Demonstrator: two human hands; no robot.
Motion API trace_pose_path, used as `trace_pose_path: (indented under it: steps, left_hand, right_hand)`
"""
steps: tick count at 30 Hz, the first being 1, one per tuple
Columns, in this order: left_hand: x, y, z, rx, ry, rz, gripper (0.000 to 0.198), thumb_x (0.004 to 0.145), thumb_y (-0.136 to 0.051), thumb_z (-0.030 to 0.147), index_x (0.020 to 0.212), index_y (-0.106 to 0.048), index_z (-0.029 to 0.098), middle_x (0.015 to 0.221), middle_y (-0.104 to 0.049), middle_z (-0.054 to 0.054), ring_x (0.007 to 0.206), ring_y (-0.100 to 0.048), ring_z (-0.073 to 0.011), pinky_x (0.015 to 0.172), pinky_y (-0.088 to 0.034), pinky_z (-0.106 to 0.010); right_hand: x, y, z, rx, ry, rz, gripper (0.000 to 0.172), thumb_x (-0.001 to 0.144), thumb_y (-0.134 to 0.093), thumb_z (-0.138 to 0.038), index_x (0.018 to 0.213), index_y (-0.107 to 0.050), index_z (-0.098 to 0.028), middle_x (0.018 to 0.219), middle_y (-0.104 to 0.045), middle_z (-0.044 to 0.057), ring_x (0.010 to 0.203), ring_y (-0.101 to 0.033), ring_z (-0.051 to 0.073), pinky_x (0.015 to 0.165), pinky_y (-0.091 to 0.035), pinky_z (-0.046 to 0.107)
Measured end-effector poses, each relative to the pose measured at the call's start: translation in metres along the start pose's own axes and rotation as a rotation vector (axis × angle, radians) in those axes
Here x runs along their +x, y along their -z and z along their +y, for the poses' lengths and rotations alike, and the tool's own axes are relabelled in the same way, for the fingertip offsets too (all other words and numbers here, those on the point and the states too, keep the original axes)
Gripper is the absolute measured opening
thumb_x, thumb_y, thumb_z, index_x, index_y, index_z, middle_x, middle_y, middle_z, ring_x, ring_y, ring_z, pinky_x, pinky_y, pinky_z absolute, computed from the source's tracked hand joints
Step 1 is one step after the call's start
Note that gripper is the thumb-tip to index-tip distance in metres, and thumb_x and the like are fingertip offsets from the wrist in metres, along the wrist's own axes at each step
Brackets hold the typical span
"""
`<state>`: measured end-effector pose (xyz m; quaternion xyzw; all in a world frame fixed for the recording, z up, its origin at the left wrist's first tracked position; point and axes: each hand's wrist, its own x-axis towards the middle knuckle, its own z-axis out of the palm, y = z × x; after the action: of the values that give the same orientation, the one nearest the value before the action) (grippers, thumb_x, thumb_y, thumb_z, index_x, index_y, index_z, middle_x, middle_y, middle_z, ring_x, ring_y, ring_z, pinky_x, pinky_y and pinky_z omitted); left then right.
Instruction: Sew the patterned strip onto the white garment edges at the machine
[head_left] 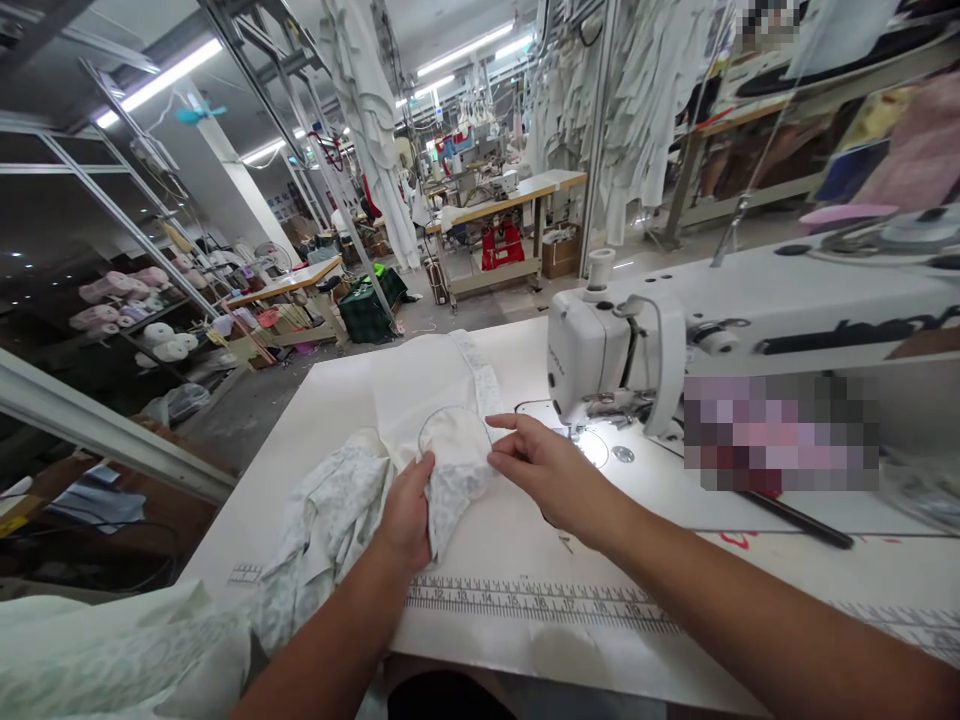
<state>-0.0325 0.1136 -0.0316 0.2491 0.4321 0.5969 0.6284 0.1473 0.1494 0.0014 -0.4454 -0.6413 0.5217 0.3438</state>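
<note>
My left hand [409, 512] grips a bunched, pale printed fabric [330, 530] at the middle of the white sewing table [517, 640]. A rounded cream fabric piece [457, 455] lies against that hand, stitched or marked with a thin curved line. Under it spreads a plain white fabric panel [412, 385] with a strip [480, 375] along its edge. My right hand [544, 478] lies open, its fingertips at the rounded piece's right edge. Just beyond them stands the white industrial sewing machine head [600, 350], its needle area [581, 425] lit.
A ruler scale [540, 600] runs along the table's front. A black rod [795, 520] lies to the right, beside a pixelated patch. Behind the table are sewing stations, hanging white garments, shelves of fabric rolls and a green crate [367, 310].
</note>
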Motion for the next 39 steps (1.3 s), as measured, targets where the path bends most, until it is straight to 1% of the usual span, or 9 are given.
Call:
trace_pose_path:
  steps: [2,5,9,11,14,17,25,30,39]
  left_hand:
    - [-0.001,-0.001,0.007,0.06,-0.029,-0.069,0.054,0.076,-0.074,0.038,0.121,-0.06,0.012,0.107,-0.072,-0.013,0.103,-0.067,-0.0315,0.096,-0.049,-0.044]
    - [-0.002,-0.008,0.022,0.277,-0.093,-0.182,0.06,0.061,-0.086,0.029,0.113,-0.064,0.012,0.104,-0.072,-0.012,0.097,-0.067,-0.0301,0.086,-0.052,-0.038]
    - [-0.001,-0.025,0.025,0.483,-0.139,-0.069,0.042,0.054,-0.089,0.021,0.088,-0.066,0.014,0.079,-0.07,-0.003,0.075,-0.064,-0.019,0.07,-0.05,-0.028]
    - [-0.001,-0.03,0.016,0.445,-0.127,-0.041,0.038,0.055,-0.088,0.022,0.084,-0.064,0.014,0.073,-0.068,-0.001,0.069,-0.062,-0.0167,0.066,-0.049,-0.028]
    - [-0.004,-0.032,0.0,0.334,-0.049,-0.069,0.041,0.057,-0.086,0.021,0.09,-0.063,0.014,0.077,-0.069,-0.003,0.069,-0.063,-0.0173,0.067,-0.051,-0.031]
    - [-0.004,-0.031,-0.009,0.291,0.017,-0.065,0.043,0.058,-0.086,0.021,0.093,-0.062,0.013,0.077,-0.069,-0.003,0.068,-0.063,-0.0177,0.066,-0.052,-0.032]
    - [-0.001,-0.03,-0.011,0.29,0.032,-0.008,0.045,0.057,-0.086,0.019,0.094,-0.061,0.013,0.079,-0.069,-0.005,0.069,-0.063,-0.0179,0.067,-0.053,-0.032]
    - [-0.001,-0.03,-0.011,0.285,0.049,-0.002,0.046,0.057,-0.086,0.02,0.095,-0.06,0.013,0.079,-0.069,-0.005,0.07,-0.064,-0.0186,0.066,-0.054,-0.032]
    - [-0.002,-0.033,-0.011,0.281,0.044,0.031,0.048,0.056,-0.087,0.022,0.095,-0.06,0.014,0.08,-0.07,-0.005,0.071,-0.065,-0.0194,0.067,-0.054,-0.032]
  right_hand:
    - [0.004,-0.003,-0.004,0.024,-0.016,-0.008,0.037,0.088,-0.053,-0.035,0.122,-0.048,-0.02,0.089,-0.064,0.002,0.061,-0.055,0.013,0.045,-0.039,0.024]
    - [0.002,-0.004,-0.004,0.072,-0.025,-0.025,0.036,0.086,-0.056,-0.034,0.118,-0.048,-0.021,0.083,-0.061,-0.001,0.052,-0.045,0.01,0.041,-0.031,0.023]
    - [-0.005,0.003,-0.001,0.173,-0.004,-0.034,0.037,0.083,-0.062,-0.035,0.115,-0.049,-0.022,0.078,-0.059,-0.003,0.057,-0.046,0.011,0.046,-0.031,0.023]
    - [-0.007,0.006,0.004,0.222,-0.051,-0.022,0.037,0.082,-0.064,-0.037,0.113,-0.05,-0.023,0.078,-0.059,-0.003,0.058,-0.046,0.011,0.048,-0.032,0.024]
    - [-0.009,0.009,0.016,0.3,-0.146,-0.021,0.036,0.081,-0.065,-0.039,0.11,-0.05,-0.024,0.079,-0.06,-0.003,0.057,-0.045,0.011,0.049,-0.032,0.024]
    - [-0.01,0.009,0.029,0.374,-0.159,-0.032,0.038,0.082,-0.065,-0.042,0.112,-0.049,-0.025,0.082,-0.061,-0.002,0.063,-0.051,0.013,0.053,-0.035,0.025]
    - [-0.008,0.008,0.037,0.398,-0.181,-0.013,0.042,0.081,-0.064,-0.047,0.114,-0.051,-0.026,0.09,-0.062,0.0,0.074,-0.057,0.017,0.061,-0.041,0.029]
    - [-0.01,0.007,0.034,0.447,-0.165,-0.042,0.048,0.078,-0.069,-0.049,0.115,-0.05,-0.024,0.085,-0.061,-0.001,0.073,-0.056,0.015,0.066,-0.043,0.03]
    - [-0.008,0.003,0.037,0.433,-0.111,-0.035,0.045,0.078,-0.07,-0.043,0.113,-0.05,-0.022,0.085,-0.06,0.0,0.068,-0.053,0.013,0.061,-0.04,0.028]
